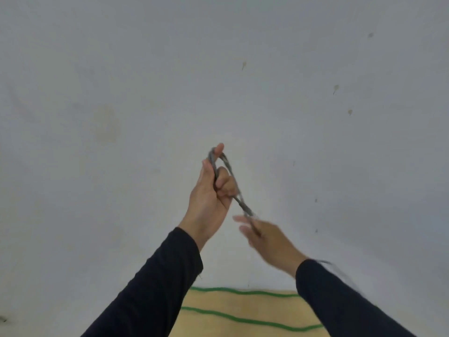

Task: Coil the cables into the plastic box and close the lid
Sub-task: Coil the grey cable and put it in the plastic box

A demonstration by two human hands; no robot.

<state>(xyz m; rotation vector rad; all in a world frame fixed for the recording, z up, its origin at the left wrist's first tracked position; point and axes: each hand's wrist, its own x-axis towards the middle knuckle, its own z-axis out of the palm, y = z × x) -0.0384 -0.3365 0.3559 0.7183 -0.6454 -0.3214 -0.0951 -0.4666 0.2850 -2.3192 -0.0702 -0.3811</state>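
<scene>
The person holds both arms up in front of a pale wall. The left hand point(210, 190) is closed around loops of a thin grey cable point(233, 183), thumb up. The right hand point(264, 235) pinches the same cable lower down, its tail trailing past the dark sleeve point(340, 295). Winding looks under way, not finished. No plastic box or lid is in view, so stowing and closing seem left to do. A striped mat point(243, 310) lies below.

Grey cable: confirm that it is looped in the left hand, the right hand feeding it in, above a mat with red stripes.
Not quite: in the head view the mat has green stripes, not red. The grey cable is looped in the left hand and the right hand feeds it.
</scene>
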